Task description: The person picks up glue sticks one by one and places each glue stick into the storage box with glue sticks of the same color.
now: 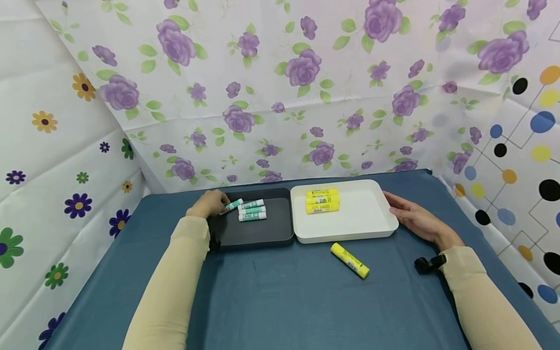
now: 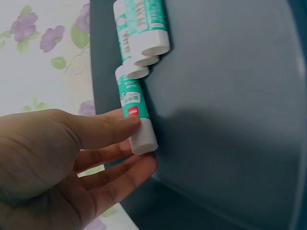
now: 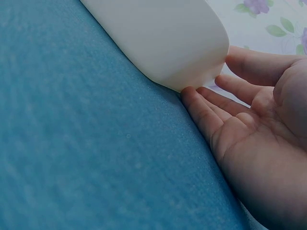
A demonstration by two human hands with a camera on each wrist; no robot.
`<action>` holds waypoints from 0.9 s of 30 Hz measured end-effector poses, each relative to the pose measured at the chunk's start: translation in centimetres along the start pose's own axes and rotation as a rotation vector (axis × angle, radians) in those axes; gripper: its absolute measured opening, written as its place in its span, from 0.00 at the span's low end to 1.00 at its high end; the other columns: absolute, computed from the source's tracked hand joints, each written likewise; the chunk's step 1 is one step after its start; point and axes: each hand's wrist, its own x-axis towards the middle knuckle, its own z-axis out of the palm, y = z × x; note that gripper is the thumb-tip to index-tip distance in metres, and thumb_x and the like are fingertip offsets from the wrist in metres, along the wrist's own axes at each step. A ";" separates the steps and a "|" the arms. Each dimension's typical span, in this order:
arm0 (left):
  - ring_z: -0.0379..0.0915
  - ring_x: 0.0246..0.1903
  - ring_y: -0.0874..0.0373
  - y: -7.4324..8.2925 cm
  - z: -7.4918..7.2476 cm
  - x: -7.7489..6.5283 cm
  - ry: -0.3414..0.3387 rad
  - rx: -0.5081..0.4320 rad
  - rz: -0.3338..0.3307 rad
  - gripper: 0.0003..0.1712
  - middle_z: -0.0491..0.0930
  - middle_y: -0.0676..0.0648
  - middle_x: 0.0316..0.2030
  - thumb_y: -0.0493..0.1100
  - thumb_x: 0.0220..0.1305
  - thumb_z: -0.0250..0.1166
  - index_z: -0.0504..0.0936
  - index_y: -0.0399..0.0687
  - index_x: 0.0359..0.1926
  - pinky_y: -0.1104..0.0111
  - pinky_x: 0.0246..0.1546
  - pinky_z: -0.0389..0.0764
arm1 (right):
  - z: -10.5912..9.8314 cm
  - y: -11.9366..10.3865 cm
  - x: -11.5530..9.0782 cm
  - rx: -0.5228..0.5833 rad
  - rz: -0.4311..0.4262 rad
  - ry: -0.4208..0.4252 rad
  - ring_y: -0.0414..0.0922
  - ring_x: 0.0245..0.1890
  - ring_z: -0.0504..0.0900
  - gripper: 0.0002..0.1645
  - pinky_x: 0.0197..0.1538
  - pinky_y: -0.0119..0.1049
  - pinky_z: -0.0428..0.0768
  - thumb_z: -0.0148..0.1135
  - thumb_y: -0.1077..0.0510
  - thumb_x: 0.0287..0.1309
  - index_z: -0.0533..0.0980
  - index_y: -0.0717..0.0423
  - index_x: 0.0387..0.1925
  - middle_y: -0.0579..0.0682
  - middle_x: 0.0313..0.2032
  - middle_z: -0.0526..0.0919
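At the left end of the black tray [image 1: 273,231], my left hand [image 1: 205,203] pinches a green-and-white glue stick [image 2: 132,98] between thumb and fingers, near its white end. Beside it, three more green-and-white glue sticks [image 1: 252,217] lie in a row in the tray. My right hand [image 1: 415,221] is at the right end of the white tray [image 1: 358,226]. In the right wrist view its extended fingertips [image 3: 192,98] touch the tray's outer wall. Three yellow glue sticks [image 1: 323,201] lie side by side in that tray.
A single yellow glue stick [image 1: 350,260] lies slanted on the blue tablecloth [image 1: 280,301] in front of the white tray. The two trays stand side by side near the back edge. A flowered curtain [image 1: 271,97] hangs behind; patterned sheets flank both sides.
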 end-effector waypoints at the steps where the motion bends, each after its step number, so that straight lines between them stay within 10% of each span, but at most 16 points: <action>1: 0.78 0.53 0.40 0.0 0.1 0.0 0.005 -0.001 0.001 0.19 0.78 0.32 0.61 0.34 0.75 0.62 0.82 0.36 0.63 0.50 0.51 0.81 | 0.0 -0.1 0.1 0.000 0.002 0.003 0.52 0.83 0.38 0.42 0.64 0.20 0.68 0.45 0.56 0.84 0.37 0.50 0.85 0.56 0.83 0.33; 17: 0.78 0.54 0.38 -0.3 0.2 -0.3 0.093 -0.012 0.040 0.17 0.80 0.32 0.58 0.33 0.75 0.59 0.83 0.35 0.60 0.48 0.53 0.81 | 0.4 -0.3 0.1 0.004 0.017 0.018 0.47 0.82 0.42 0.41 0.64 0.20 0.68 0.46 0.55 0.84 0.38 0.48 0.85 0.54 0.84 0.34; 27: 0.78 0.54 0.39 0.4 -0.1 -1.5 0.138 -0.201 0.176 0.17 0.80 0.33 0.56 0.37 0.80 0.56 0.82 0.39 0.63 0.48 0.52 0.80 | 0.3 -0.3 0.1 0.031 0.041 0.040 0.52 0.83 0.37 0.42 0.64 0.20 0.69 0.46 0.57 0.84 0.38 0.48 0.85 0.52 0.84 0.34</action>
